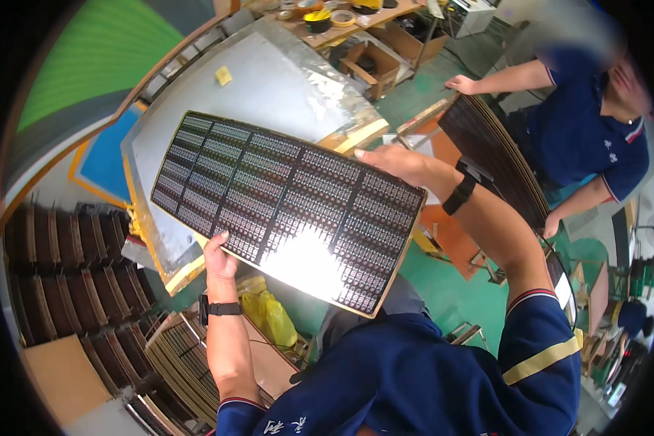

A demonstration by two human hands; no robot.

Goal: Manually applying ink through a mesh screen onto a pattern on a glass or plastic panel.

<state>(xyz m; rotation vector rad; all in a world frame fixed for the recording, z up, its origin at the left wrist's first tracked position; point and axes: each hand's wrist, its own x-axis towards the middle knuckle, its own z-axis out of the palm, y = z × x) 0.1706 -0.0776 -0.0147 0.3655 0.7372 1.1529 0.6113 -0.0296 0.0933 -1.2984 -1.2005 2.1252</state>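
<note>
Pale grey tabletop (261,76), yellow-edged, is serving as the landmark; a small yellow note (223,75) is lying directly on it, toward its far left side, and whitish patches are showing near its right corner. Beyond the tabletop, a wooden bench (371,20) is carrying a yellow-and-black tub (317,22) and, just beside it, a roll of tape (342,18). Green floor (414,265) is extending to the right of the tabletop, lower down.

The panel (287,196) looks smooth and glossy.
</note>
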